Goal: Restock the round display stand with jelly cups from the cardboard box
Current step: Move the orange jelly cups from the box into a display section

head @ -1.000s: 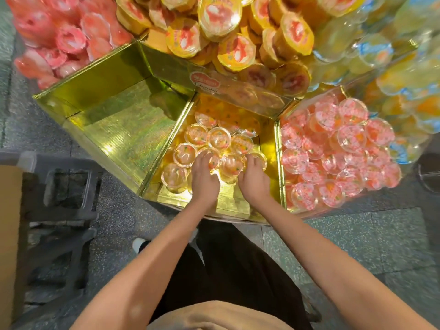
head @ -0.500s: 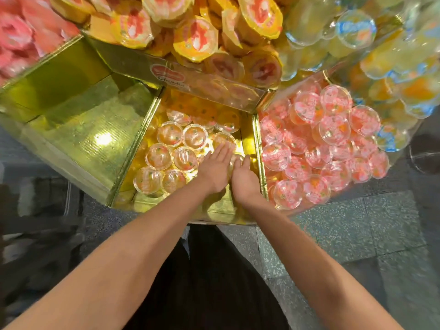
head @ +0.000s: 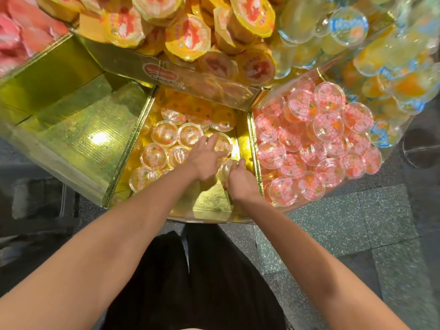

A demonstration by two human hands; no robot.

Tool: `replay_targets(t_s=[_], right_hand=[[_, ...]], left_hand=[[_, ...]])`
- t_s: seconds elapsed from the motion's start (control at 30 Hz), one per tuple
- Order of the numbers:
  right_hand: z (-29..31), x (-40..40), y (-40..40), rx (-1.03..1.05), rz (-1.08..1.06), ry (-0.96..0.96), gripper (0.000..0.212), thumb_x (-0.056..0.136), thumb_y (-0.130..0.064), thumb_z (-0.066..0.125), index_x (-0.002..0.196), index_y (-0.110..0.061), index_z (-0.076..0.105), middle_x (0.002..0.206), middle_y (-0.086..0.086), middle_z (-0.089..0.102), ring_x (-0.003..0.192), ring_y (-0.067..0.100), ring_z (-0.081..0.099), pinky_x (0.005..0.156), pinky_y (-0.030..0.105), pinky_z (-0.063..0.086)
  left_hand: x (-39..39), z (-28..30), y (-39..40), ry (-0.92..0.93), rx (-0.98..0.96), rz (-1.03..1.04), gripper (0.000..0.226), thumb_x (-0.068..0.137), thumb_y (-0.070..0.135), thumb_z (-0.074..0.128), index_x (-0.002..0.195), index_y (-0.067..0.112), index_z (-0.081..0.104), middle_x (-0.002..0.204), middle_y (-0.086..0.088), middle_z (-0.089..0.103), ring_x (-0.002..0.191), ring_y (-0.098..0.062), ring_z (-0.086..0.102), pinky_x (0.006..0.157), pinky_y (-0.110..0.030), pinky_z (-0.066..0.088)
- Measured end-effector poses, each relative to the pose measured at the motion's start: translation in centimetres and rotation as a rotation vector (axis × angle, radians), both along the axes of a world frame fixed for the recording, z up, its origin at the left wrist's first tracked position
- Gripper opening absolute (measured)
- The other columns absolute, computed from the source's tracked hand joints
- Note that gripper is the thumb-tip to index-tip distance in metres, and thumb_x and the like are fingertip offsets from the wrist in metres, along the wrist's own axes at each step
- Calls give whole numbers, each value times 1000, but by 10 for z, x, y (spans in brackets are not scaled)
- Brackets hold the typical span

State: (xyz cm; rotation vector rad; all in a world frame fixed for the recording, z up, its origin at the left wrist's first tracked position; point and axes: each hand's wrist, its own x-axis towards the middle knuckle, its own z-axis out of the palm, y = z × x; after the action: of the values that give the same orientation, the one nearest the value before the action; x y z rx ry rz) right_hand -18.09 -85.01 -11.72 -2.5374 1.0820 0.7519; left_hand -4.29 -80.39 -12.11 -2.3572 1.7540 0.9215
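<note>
Jelly cups [head: 181, 139] unchanged; right hand [head: 240, 179] now grips one.

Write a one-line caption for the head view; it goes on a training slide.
Left hand spread over jelly cups in the stand's gold middle bin; right hand grips one cup.

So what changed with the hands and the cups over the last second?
The left hand slid right, fingers now spread over a cup. The right hand drew back toward the front right corner and curled round a cup. The pink cups and the empty bay stayed put.
</note>
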Motion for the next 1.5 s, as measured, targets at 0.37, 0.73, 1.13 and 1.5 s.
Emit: replay_targets(t_s=[0.37,0.73,1.13,1.5], right_hand=[[11,8,2,41,-87,29,65,77,10,66,133,0,34,141,21,26,85,26,64,59,27,43],[5,18,-12,-6,-64,-56,56,83,15,51,135,-1,35,149,23,20,111,32,54,80,36,51],[4,21,-6,-58,5,21,52,89,3,53,136,0,32,151,27,18,106,29,60,69,34,54],[3,23,-4,-45,-47,18,47,93,6,43,138,-2,31,155,27,10,114,33,56,73,34,54]], left_hand=[[11,1,-45,-140,-30,155,83,72,49,76,135,9,38,137,-9,46,131,-26,39,105,-38,31],[14,-16,-8,-125,-317,235,53,87,28,68,135,14,51,141,-16,42,130,-36,36,108,-45,27],[22,-24,17,-258,-104,-14,58,103,41,10,153,18,-5,162,-6,-5,148,-25,-14,112,-49,-22],[16,-28,32,-144,-23,-151,60,102,48,10,152,23,-13,158,-4,-22,145,-21,-23,115,-47,-19]])
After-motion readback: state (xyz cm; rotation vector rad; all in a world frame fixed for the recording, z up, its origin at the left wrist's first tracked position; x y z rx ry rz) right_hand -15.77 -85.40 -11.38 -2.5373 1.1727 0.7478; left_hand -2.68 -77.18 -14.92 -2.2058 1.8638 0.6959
